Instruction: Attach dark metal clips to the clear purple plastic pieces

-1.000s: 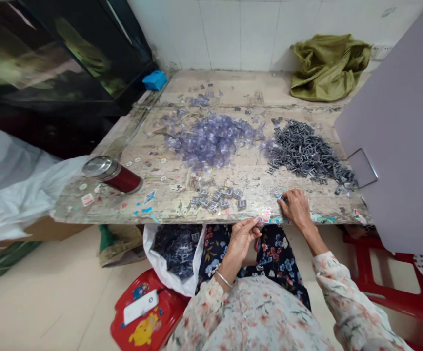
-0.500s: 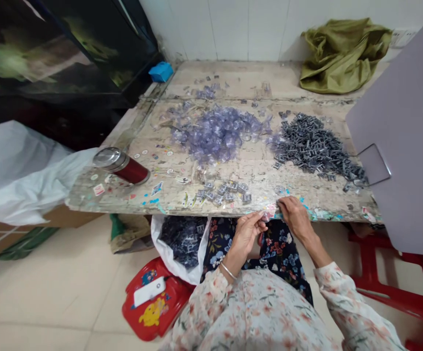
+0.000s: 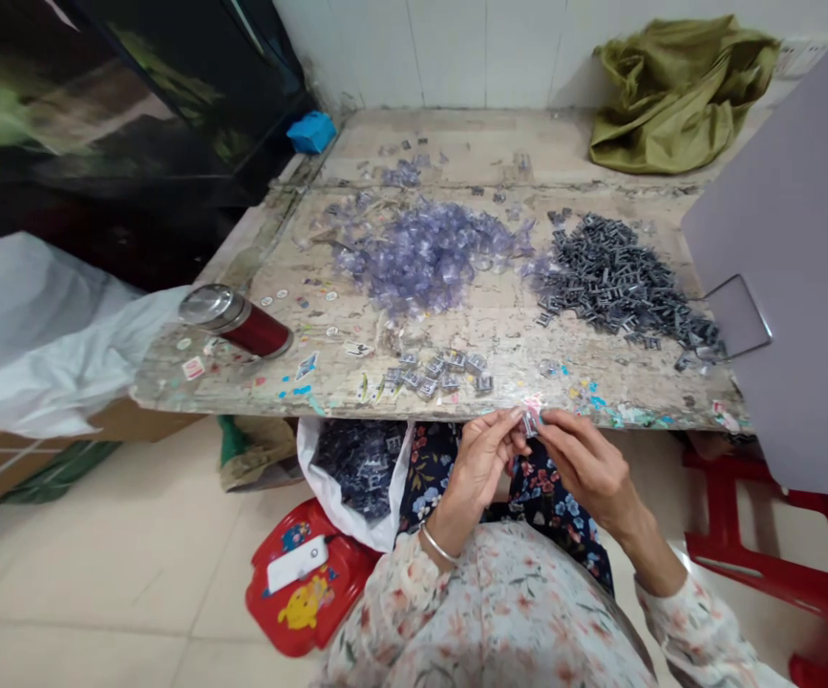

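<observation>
At the table's front edge, my left hand [image 3: 483, 457] and my right hand [image 3: 591, 463] meet, both pinching one small clear-and-grey plastic piece [image 3: 530, 423]. The fingertips partly cover it. Just beyond and to the left lies a group of similar clear-and-grey pieces [image 3: 434, 374]. Farther back is a heap of clear purplish plastic parts [image 3: 432, 253]. To its right spreads a heap of dark grey plastic parts [image 3: 614, 272]. A single clear part [image 3: 548, 367] lies on the wood a little past my right hand.
A red flask [image 3: 238, 322] stands on the worn table [image 3: 342, 373] at left. A white sack [image 3: 307, 478] of dark parts sits below the edge, near a red stool [image 3: 277, 583] with a white device [image 3: 297, 564]. A grey panel [image 3: 800, 239] rises at right; olive cloth [image 3: 671, 105] lies behind.
My right hand has moved left and toward me from the table's edge to meet my left hand. Its fingers now grip the piece too. The view has shifted slightly.
</observation>
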A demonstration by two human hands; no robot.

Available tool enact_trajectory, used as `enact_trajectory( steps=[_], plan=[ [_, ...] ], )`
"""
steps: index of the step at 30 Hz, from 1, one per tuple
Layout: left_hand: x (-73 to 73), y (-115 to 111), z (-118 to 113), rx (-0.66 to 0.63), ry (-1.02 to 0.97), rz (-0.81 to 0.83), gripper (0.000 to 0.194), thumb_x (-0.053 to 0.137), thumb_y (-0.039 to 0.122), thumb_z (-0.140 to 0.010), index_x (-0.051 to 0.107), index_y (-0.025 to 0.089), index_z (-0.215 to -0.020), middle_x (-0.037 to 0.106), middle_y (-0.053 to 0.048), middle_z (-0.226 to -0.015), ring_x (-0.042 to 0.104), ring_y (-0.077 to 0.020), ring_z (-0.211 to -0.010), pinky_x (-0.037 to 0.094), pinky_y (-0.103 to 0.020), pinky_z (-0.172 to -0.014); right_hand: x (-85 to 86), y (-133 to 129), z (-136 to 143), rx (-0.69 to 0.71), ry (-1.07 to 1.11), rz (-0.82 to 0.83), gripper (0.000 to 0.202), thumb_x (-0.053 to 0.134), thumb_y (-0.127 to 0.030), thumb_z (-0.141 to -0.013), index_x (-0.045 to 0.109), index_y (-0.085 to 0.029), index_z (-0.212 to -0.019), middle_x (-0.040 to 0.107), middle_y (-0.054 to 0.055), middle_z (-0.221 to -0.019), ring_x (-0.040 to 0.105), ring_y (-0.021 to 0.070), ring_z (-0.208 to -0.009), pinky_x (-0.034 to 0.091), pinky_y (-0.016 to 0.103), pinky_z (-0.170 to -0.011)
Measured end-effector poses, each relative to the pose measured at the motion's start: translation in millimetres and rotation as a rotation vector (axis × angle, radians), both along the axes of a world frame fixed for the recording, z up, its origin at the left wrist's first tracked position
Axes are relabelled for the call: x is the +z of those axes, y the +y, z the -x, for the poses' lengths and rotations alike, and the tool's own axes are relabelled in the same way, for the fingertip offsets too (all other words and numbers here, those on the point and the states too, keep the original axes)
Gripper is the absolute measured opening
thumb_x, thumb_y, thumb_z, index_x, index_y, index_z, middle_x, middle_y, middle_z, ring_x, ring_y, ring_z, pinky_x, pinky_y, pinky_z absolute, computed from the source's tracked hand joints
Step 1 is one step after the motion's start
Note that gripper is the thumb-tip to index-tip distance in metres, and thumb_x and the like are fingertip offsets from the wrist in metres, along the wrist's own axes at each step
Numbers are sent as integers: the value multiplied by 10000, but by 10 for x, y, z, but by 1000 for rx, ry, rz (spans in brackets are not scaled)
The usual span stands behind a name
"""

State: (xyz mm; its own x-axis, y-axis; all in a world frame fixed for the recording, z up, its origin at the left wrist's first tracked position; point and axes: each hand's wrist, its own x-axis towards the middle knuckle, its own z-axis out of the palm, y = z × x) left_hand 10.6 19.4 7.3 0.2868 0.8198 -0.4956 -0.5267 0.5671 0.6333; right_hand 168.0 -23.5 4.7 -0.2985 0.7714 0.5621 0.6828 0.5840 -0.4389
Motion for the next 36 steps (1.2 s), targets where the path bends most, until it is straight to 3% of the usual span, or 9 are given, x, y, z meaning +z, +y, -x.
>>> enact_trajectory(
  steps=[6, 14, 19, 27, 32, 36],
  plan=[
    [33, -23, 34, -8, 56, -37, 344, 847, 404, -623, 666, 115, -666, 587, 9, -536, 550, -83, -474, 431, -182, -465, 31, -20, 17, 48, -48, -35, 528, 535, -26, -900, 482, -196, -1396, 654, 153, -1144, 641, 228, -1090, 575, 359, -905],
    [117, -3, 39, -3, 154, -174, 350, 825, 448, -650, 686, 129, -678, 593, 5, -544, 536, -86, -480, 441, -197, -498, -12, -47, 24, 28, -25, -72, 570, 530, -27, -899, 456, -214, -1432, 671, 156, -1158, 658, 243, -1097, 592, 374, -898],
    [97, -30, 41, 22, 216, -206, 344, 785, 463, -698, 688, 134, -683, 610, -3, -566, 524, -87, -490, 449, -209, -530, -15, -32, 28, 30, -12, -76, 555, 528, -50, -908, 459, -230, -1429, 680, 138, -1161, 663, 244, -1100, 592, 372, -907],
    [114, -13, 145, -69, 284, -346, 336, 731, 437, -780, 674, 146, -622, 590, -2, -567, 521, -91, -501, 426, -208, -535, 99, -28, 79, -2, 6, -1, 429, 541, -75, -916, 549, -238, -1313, 679, 108, -1072, 667, 215, -1036, 578, 347, -904],
    [255, 20, 210, -121, 326, -401, 299, 775, 430, -728, 719, 146, -654, 601, -11, -595, 538, -106, -527, 422, -213, -534, 237, 17, 91, -1, 48, 134, 512, 555, -164, -932, 437, -240, -1425, 642, 122, -1156, 652, 226, -1071, 586, 350, -904],
    [259, 14, 236, -169, 316, -410, 289, 770, 431, -733, 747, 144, -699, 611, -18, -607, 548, -111, -531, 435, -215, -538, 295, 26, 85, 61, 27, 177, 518, 530, -161, -941, 434, -258, -1441, 617, 122, -1160, 641, 228, -1087, 588, 348, -891]
  ],
)
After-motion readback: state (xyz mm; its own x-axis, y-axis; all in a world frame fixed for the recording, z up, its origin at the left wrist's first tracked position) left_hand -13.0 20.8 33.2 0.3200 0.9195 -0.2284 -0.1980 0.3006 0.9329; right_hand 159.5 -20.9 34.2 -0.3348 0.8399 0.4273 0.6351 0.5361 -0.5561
